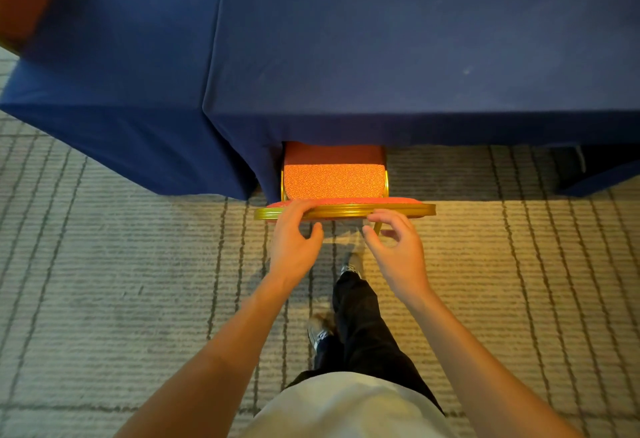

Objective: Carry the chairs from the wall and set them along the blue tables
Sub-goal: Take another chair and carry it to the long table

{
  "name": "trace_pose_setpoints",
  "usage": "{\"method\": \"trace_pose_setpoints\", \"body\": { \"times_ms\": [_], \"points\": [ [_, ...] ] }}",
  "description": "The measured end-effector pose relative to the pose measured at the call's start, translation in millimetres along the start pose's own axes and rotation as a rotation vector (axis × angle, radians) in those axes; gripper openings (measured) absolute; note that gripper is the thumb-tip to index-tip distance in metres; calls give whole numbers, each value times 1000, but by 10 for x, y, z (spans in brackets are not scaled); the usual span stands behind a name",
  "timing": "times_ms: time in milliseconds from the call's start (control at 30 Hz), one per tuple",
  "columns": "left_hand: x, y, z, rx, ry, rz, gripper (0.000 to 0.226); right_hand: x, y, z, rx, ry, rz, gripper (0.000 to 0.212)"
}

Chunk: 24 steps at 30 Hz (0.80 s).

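While the chair stood tucked against the near edge of the blue table, its seat pushed partly beneath the cloth and its back turned toward the person, it was found directly ahead of both hands. Its gilt top rail was laid crosswise, running left to right and parallel to the table edge. The left hand was set on the rail left of centre, fingers curved over the top and the thumb hanging free beneath. The right hand was held just short of the rail, fingers loosely curled and nothing gripped; whether a fingertip touched the metal could not be told. The left hand was thus judged the nearer. A second blue table was butted against the first on the left, just beside the chair. Any further seating of the chair would be judged to call for a push straight away from the body, across the rail's length.
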<state>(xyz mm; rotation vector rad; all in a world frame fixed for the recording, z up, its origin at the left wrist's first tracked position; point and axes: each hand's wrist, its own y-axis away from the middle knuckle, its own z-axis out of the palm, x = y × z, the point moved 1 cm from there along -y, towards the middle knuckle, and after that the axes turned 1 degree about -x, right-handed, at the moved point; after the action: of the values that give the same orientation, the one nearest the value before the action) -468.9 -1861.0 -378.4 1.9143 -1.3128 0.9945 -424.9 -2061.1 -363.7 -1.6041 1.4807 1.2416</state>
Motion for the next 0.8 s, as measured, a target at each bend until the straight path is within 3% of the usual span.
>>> {"method": "trace_pose_setpoints", "body": {
  "times_ms": [100, 200, 300, 367, 433, 567, 800],
  "points": [
    [116, 150, 50, 134, 105, -149, 17, -29, 108, 67, -2, -325, 263, 18],
    [174, 158, 116, 79, 324, -421, 9, -52, 57, 148, -24, -614, 520, 31],
    [201, 14, 183, 29, 790, -817, 46, -67, -92, 190, -35, -817, 675, 33],
    [244, -131, 210, 66, 1138, -988, 65, -62, -234, 211, -26, -987, 766, 43],
    [245, -287, 248, 113, 1287, -1058, 66, -63, -421, 222, -6, -1101, 807, 54],
    [207, -516, 321, 189, 1464, -1110, 47, -58, -661, 307, 41, -1178, 846, 48],
    [75, -790, 456, 174, 1392, -1092, 22, 81, -879, 380, 94, -1147, 879, 32]
  ]
}}
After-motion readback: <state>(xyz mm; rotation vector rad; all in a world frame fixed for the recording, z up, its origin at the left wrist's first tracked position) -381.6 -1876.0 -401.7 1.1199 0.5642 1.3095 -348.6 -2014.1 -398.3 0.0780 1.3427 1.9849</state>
